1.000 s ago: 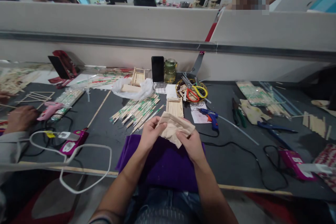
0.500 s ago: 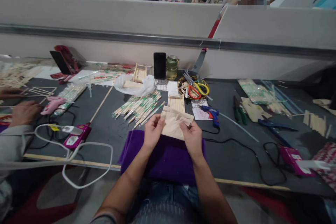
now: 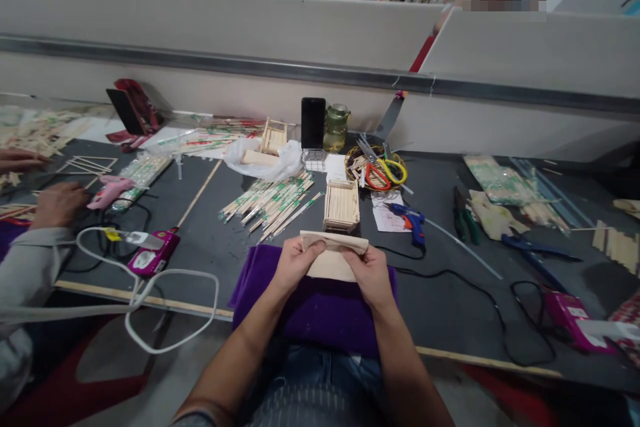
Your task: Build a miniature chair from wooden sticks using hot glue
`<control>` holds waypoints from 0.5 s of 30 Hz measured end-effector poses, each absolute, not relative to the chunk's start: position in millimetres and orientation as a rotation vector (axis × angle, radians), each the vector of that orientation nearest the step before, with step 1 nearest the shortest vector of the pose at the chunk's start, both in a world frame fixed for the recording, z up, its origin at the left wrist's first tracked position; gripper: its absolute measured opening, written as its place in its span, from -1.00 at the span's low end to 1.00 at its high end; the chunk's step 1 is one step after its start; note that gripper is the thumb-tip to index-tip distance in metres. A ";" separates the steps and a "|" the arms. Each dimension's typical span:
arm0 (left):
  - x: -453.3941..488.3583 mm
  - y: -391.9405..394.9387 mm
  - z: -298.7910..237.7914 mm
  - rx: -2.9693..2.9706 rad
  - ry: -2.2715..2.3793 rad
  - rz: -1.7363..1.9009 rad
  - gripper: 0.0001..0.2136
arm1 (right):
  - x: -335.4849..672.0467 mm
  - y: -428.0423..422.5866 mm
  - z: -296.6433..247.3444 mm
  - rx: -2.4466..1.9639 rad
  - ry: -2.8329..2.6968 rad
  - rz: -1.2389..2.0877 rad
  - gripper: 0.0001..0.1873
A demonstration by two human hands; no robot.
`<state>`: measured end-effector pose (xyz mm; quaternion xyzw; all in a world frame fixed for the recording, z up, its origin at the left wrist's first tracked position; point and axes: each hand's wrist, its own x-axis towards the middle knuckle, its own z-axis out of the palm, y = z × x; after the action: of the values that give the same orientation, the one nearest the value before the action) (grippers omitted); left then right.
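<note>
Between my two hands is a piece of beige cloth (image 3: 333, 265), its far edge folded over toward me. My left hand (image 3: 299, 261) pinches the fold at its left end, thumb on top. At the right end my right hand (image 3: 366, 270) grips the same fold with its thumb. Beneath the cloth and my wrists lies a folded purple towel (image 3: 320, 320) at the table's front edge. Just beyond the cloth stands a small box built of wooden sticks (image 3: 341, 203).
Bundled chopsticks (image 3: 275, 203) lie left of the stick box. A blue glue gun (image 3: 413, 221) with its cord, pliers (image 3: 465, 217) and a basket with scissors (image 3: 383, 172) are to the right. A phone (image 3: 313, 123) stands behind. A co-worker's hand (image 3: 60, 203) is at far left.
My hands have lowered the cloth slightly toward me and folded its far edge over. The stick box behind shows more fully. The camera view has shifted a little.
</note>
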<state>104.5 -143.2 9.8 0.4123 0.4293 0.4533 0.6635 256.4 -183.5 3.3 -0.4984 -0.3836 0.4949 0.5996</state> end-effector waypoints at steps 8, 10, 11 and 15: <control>89.3 -144.7 10.5 0.939 0.954 0.949 -0.62 | 254.3 -183.5 11.8 -1.089 -0.792 1.269 -0.68; 84.9 -144.5 10.5 0.891 0.974 0.963 -0.61 | 251.1 -183.7 11.4 -1.104 -0.826 1.265 -0.67; 82.5 -144.2 9.5 0.858 0.992 0.983 -0.60 | 248.8 -183.8 10.4 -1.125 -0.862 1.271 -0.65; 70.1 -140.6 -1.4 0.639 1.106 1.215 -0.59 | 237.5 -182.6 2.2 -1.244 -1.053 1.274 -0.56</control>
<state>70.1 -140.6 -1.4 0.2796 0.4840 0.5318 0.6362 237.5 -182.6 2.2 -0.5168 -0.4376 0.5295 0.5109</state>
